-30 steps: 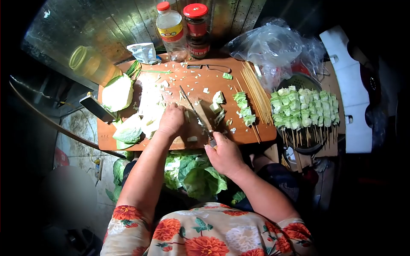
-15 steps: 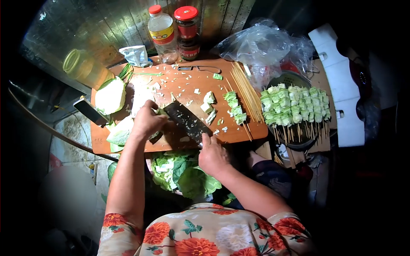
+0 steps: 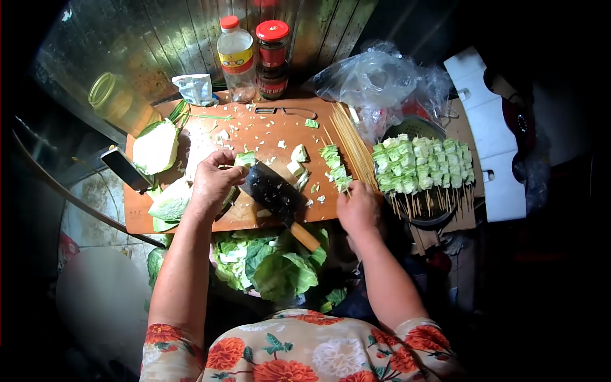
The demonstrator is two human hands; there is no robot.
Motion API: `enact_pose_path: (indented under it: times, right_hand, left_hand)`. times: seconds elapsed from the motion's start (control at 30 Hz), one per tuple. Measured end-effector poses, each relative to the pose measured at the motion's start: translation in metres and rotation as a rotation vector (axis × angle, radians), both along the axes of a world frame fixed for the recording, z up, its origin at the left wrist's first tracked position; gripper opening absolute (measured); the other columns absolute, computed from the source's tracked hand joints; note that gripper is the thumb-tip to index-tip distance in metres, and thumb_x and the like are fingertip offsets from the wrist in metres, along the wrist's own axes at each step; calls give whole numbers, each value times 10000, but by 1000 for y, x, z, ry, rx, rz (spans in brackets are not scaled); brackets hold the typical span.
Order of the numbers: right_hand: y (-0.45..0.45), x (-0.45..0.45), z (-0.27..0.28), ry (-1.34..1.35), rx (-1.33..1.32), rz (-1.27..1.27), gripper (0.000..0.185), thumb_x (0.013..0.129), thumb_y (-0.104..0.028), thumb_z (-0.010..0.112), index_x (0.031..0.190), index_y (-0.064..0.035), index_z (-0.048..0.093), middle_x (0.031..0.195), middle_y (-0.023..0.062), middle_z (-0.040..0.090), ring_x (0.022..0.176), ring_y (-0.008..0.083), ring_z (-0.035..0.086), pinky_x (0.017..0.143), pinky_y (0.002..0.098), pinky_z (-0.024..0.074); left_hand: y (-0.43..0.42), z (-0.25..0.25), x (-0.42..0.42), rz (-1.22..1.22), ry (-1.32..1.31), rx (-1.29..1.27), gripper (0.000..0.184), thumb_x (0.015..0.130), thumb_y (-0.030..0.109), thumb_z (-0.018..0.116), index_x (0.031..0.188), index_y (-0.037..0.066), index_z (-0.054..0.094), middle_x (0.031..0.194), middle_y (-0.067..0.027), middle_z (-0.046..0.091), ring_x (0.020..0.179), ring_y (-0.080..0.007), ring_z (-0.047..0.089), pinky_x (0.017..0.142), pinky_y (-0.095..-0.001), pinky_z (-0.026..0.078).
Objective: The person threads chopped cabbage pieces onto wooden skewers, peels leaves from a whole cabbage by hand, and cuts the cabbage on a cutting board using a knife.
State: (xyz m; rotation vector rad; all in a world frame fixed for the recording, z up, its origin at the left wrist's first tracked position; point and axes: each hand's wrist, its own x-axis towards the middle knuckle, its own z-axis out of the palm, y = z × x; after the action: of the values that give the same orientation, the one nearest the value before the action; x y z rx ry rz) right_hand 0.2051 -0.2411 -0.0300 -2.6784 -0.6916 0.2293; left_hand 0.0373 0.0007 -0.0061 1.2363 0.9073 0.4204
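Observation:
My left hand pinches a small green-and-white cabbage piece above the board. Beneath and beside it, a cleaver lies on the wooden cutting board, its wooden handle over the front edge. My right hand has its fingers closed at the lower end of a partly filled cabbage skewer. Loose cabbage chunks sit between the cleaver and that skewer. Bare bamboo sticks lie just right of it. Finished-looking cabbage skewers rest in a row over a dark container.
Along the back stand a clear bottle, red-lidded jars and a plastic bag. At left are a yellowish jar, a half cabbage and a phone. Cabbage leaves lie below the board's front edge.
My right hand has let go of the cleaver, now lying on the board, and moved right to the partly filled skewer. My left hand has lifted a cabbage piece. The view has shifted somewhat.

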Motion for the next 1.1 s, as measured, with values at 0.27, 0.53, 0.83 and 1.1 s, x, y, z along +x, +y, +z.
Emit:
enact_pose_path:
  times: [0.27, 0.53, 0.83, 1.1]
  right_hand:
    - [-10, 29, -34, 140, -141, 6, 222, 817, -262, 646, 842, -42, 659, 764, 126, 694, 743, 276, 672, 703, 395, 526]
    - [18, -33, 49, 275, 575, 347, 137, 835, -154, 616, 867, -22, 631, 740, 143, 628, 668, 266, 635, 598, 347, 485]
    - [30, -67, 52, 401, 662, 613, 85, 787, -41, 638, 866, -14, 627, 708, 103, 587, 637, 250, 576, 592, 331, 469]
    - [27, -68, 53, 470, 601, 622, 109, 827, -46, 637, 908, 28, 640, 781, 34, 590, 640, 56, 529, 583, 213, 443]
  left_hand:
    - [-14, 6, 9, -41, -211, -214, 195, 831, -26, 665, 1004, -2, 579, 868, -91, 657, 751, -172, 662, 654, -260, 562]
    - [-2, 12, 0, 214, -293, -374, 174, 865, 29, 633, 1026, 27, 568, 883, -86, 657, 763, -224, 680, 658, -319, 580]
    - [8, 10, -16, 313, -299, -435, 293, 852, 55, 643, 1136, 78, 572, 888, -39, 664, 709, -153, 655, 621, -293, 545]
    - [15, 16, -25, 330, -306, -413, 322, 832, 19, 653, 1142, 44, 567, 941, -86, 658, 789, -208, 669, 683, -326, 557]
